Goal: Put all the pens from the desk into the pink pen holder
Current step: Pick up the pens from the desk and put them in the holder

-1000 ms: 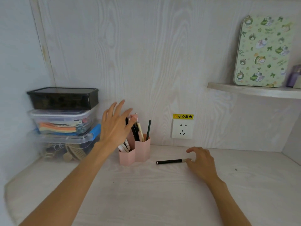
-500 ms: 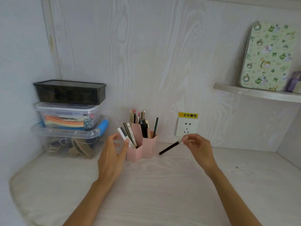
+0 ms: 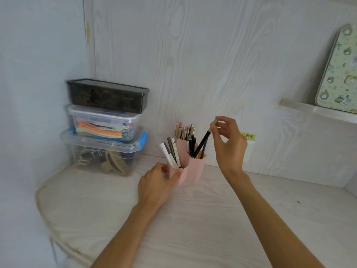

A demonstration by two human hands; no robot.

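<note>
- Pink pen holder stands near the desk's back edge, close beside the stacked boxes toward the back-left corner; bare desk lies in front.
- Left hand grips the holder's front-left compartment.
- Right hand, raised, pinches the black pen's top end; its tip sits inside the right compartment.

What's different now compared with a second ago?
The right hand picked the black pen up off the desk and tipped its lower end into the pink pen holder. The left hand came down to grip the holder's front. The stacked boxes stayed put.
</note>
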